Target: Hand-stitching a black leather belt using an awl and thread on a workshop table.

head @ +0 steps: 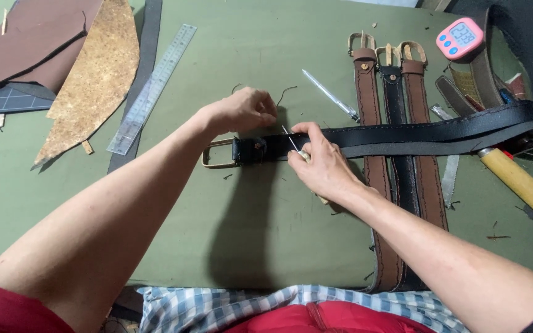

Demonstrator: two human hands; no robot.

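A black leather belt (414,132) with a brass buckle (217,154) lies across the green mat (229,228). My left hand (242,111) hovers over the buckle end, fingers pinched on a dark thread (285,94). My right hand (319,163) rests on the belt just right of the buckle and grips a thin metal awl or needle tool (291,140) whose tip points at the belt near the stitching.
Three finished belts (396,154), two brown and one black, lie lengthwise under the black one. A clear ruler (152,86), leather pieces (94,74), a pen (331,95), a pink timer (459,37) and a wooden-handled tool (513,179) surround the work.
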